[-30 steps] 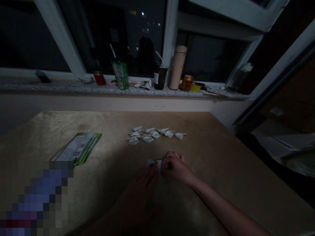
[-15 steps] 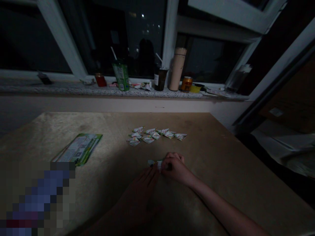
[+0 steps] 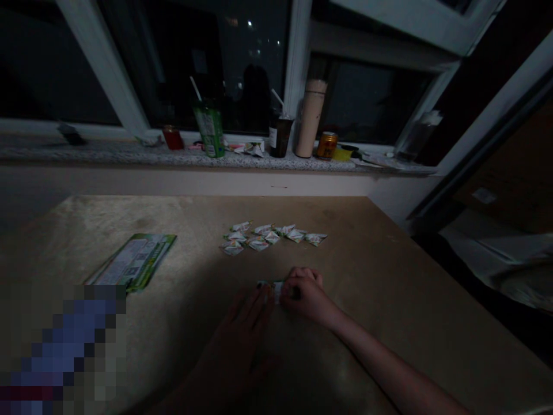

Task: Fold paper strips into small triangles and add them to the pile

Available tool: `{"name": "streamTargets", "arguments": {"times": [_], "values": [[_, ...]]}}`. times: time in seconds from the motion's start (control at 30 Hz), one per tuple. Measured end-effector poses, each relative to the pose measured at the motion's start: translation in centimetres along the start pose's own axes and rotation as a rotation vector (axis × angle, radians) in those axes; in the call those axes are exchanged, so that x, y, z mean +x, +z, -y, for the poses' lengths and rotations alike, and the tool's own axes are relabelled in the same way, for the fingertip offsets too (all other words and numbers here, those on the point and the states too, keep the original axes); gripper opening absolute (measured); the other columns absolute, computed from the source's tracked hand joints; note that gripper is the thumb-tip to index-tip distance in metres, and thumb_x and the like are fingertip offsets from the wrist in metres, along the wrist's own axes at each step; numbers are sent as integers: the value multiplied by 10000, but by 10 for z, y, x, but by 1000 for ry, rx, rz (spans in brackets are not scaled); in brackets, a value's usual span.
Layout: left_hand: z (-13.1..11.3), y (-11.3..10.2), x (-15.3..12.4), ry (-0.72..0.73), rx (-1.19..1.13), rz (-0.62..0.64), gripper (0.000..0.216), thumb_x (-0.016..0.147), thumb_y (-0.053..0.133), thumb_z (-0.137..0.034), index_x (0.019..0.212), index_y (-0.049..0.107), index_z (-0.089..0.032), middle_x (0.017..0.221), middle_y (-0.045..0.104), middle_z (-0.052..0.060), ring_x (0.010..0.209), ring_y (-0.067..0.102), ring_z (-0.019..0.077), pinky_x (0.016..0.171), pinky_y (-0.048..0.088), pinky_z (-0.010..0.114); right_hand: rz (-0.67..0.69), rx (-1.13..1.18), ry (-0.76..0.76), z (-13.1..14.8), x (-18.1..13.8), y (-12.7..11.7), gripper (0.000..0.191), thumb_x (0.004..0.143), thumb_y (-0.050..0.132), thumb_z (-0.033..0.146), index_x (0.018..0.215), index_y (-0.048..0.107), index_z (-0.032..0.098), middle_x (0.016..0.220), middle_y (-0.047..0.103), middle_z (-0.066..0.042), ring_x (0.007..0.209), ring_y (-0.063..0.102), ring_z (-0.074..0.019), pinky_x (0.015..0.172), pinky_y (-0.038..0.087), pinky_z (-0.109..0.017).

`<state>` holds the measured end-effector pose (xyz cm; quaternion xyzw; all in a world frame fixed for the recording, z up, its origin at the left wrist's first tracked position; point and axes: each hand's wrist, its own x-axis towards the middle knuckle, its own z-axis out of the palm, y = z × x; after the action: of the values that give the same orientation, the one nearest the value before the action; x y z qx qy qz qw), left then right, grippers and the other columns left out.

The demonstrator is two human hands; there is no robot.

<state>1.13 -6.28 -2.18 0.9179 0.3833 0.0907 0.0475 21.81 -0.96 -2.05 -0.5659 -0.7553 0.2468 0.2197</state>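
Observation:
A small white-and-green printed wrapper strip (image 3: pixel 277 291) lies on the brown table (image 3: pixel 367 253) in front of me. My right hand (image 3: pixel 305 292) is closed, with thumb and fingers pinching the strip's right end. Flat on the table, my left hand (image 3: pixel 244 323) has its fingers stretched out, and their tips touch the strip's left part. Much of the strip is hidden under the fingers. Beyond both hands sit several small folded wrapper pieces (image 3: pixel 258 244), white with green edges, in loose rows.
Flat green printed packets (image 3: pixel 149 259) lie at the left, beside a pixelated blue area. On the granite windowsill (image 3: pixel 242 163) stand a green cup (image 3: pixel 210 131), a dark drink cup (image 3: pixel 280 138), a pinkish flask (image 3: pixel 311 118), an orange can (image 3: pixel 327 146) and a red jar (image 3: pixel 173 138).
My left hand has slid slightly left along the strip, its fingers a little more spread. My right hand keeps its pinch in nearly the same place. The view has shifted slightly.

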Motion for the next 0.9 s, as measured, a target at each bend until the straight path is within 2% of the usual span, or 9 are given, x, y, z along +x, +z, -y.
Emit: {"name": "streamTargets", "arguments": {"times": [0.13, 0.37, 0.53, 0.7, 0.9], "values": [[-2, 9, -6, -55, 129, -101, 755, 867, 473, -498, 1468, 188, -140, 1488, 290, 135, 1341, 293, 322, 1092, 214, 491, -3, 0, 3, -2, 0, 2, 41, 692, 691, 205, 715, 665, 225, 866, 585, 18, 909, 469, -170, 865, 202, -339], [0, 10, -8, -64, 131, -97, 661, 886, 438, -508, 1424, 321, -142, 1448, 380, 119, 1319, 327, 329, 1089, 216, 492, -11, 6, -14, -1, -1, 1, 46, 690, 699, 206, 721, 670, 225, 850, 575, 20, 894, 469, -163, 857, 204, -335], [-1, 7, -8, -92, 112, -56, 677, 877, 450, -513, 1426, 317, -139, 1454, 371, 111, 1313, 330, 342, 1067, 259, 488, -19, 14, -17, -2, -1, 1, 41, 699, 695, 204, 705, 657, 220, 841, 575, 24, 897, 476, -163, 865, 204, -335], [-3, 13, -9, -143, 145, -141, 752, 859, 448, -562, 1423, 310, -83, 1447, 363, 166, 1325, 289, 373, 1057, 257, 487, -19, 23, -12, -3, -1, 1, 53, 691, 709, 202, 707, 662, 220, 848, 580, 24, 902, 482, -164, 864, 205, -336], [-1, 14, -8, -106, 220, -176, 755, 836, 455, -599, 1373, 396, -71, 1393, 445, 165, 1275, 380, 343, 1051, 263, 451, -25, 5, -23, 0, -3, 0, 45, 701, 696, 191, 708, 659, 214, 840, 581, 17, 904, 484, -172, 862, 224, -345]]}}
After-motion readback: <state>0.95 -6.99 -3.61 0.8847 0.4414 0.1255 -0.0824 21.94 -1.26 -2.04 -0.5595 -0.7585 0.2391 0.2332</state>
